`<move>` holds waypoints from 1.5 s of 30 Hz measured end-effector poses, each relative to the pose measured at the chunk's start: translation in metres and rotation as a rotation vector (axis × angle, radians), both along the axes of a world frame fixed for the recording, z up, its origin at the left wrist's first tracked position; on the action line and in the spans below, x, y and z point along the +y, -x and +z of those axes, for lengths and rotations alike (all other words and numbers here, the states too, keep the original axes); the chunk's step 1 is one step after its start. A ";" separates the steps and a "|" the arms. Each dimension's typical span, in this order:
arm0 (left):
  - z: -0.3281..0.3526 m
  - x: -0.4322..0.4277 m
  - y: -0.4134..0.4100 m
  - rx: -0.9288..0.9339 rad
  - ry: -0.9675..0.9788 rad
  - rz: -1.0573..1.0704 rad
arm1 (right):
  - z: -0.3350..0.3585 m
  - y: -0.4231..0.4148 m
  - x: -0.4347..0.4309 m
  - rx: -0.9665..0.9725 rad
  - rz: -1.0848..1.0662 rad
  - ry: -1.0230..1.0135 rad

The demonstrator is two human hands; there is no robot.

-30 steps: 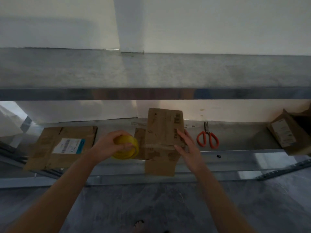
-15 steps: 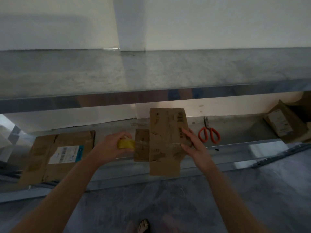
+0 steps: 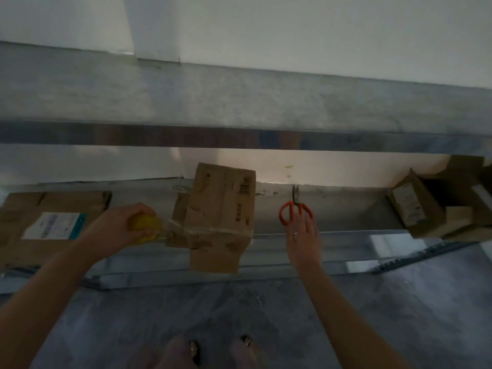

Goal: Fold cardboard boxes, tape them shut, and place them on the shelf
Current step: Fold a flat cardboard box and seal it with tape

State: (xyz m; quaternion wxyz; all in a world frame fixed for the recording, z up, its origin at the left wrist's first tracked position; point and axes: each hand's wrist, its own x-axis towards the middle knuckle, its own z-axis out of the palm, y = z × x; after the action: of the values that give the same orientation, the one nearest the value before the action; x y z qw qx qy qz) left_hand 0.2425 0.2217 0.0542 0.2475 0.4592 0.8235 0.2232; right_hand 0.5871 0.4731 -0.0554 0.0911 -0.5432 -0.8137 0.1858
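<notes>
One brown cardboard box stands on the lower metal shelf, its creased, taped near end overhanging the front rail; one yellow tape roll sits just left of it, a clear strip running from roll to box; the left hand curls round that roll; the right hand is spread, fingers straight, holding nothing, fingertips at one pair of orange-handled scissors, contact unclear; one flattened, labelled carton lies far left; crumpled boxes sit far right.
</notes>
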 end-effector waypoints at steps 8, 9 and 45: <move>-0.005 -0.002 -0.031 0.018 0.051 0.165 | -0.013 0.018 0.068 -0.108 -0.052 0.059; -0.005 -0.002 -0.035 0.015 0.058 0.189 | -0.015 0.022 0.071 -0.107 -0.089 0.075; 0.019 -0.003 0.005 -0.030 -0.097 -0.302 | 0.090 0.065 -0.287 0.374 -0.325 0.325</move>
State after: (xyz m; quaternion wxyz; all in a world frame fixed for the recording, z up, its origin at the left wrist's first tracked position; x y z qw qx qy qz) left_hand 0.2371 0.2188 0.0727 0.2681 0.5858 0.7295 0.2300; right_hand 0.5217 0.1862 0.0345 0.1800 -0.6302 -0.6446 0.3936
